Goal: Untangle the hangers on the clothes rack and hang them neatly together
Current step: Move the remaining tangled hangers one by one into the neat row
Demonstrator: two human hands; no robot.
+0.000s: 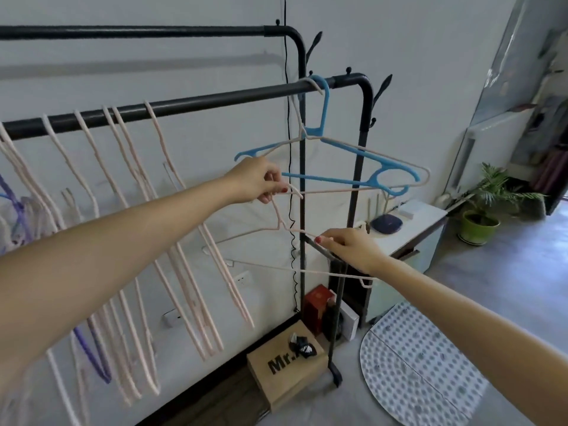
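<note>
- Pinching: left hand [258, 181] grips the hook of a loose pink wire hanger [285, 229], caught on the bottom bar of a hung pink hanger [368, 152]; right hand [347, 245] pinches its shoulder.
- Hangs below the lower rack rail [190, 104], right end, beside a blue plastic hanger [347, 179].
- Likely light, thin, springy, matte-coated; best steered by hook and shoulder.
- Pink hangers [129, 167] line the rail leftward.

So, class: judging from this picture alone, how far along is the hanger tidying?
Done: a row of pale hangers already hangs along the front rail. In hand: the left hand and right hand are freeing a loose pale hanger hooked on another. Left: a blue hanger and a pale one, interlocked near the rail's end, remain apart from the row.
</note>
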